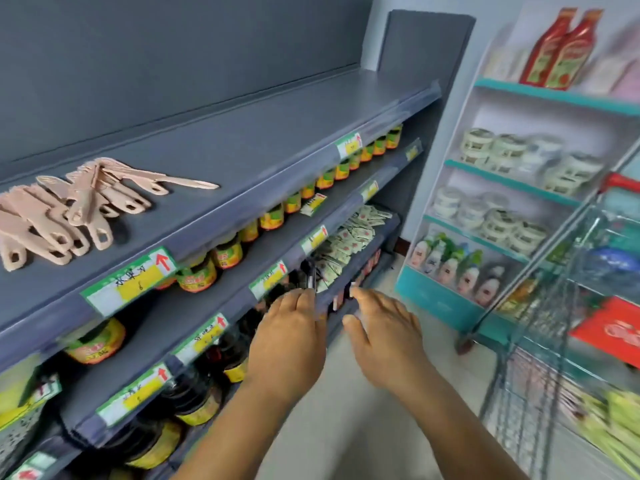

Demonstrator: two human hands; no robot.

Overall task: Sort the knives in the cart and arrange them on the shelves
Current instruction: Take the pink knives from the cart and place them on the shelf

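Observation:
A pile of pale pink plastic knives (69,209) lies at the left end of the top grey shelf (277,133), with one long knife (180,180) pointing right. A wire shopping cart (571,306) stands at the right edge, holding blurred packages. My left hand (289,336) and my right hand (381,337) hover side by side in front of the lower shelves, between the shelving and the cart. Both have relaxed fingers and hold nothing. No knife in the cart can be made out because of blur.
Jars with orange and green labels (270,216) fill the second shelf, sachets (349,237) the third, dark bottles (194,403) the lowest. A white and teal rack (512,188) with tubs, ketchup bottles (554,50) and other bottles stands behind the cart. Pale floor (363,427) lies below my arms.

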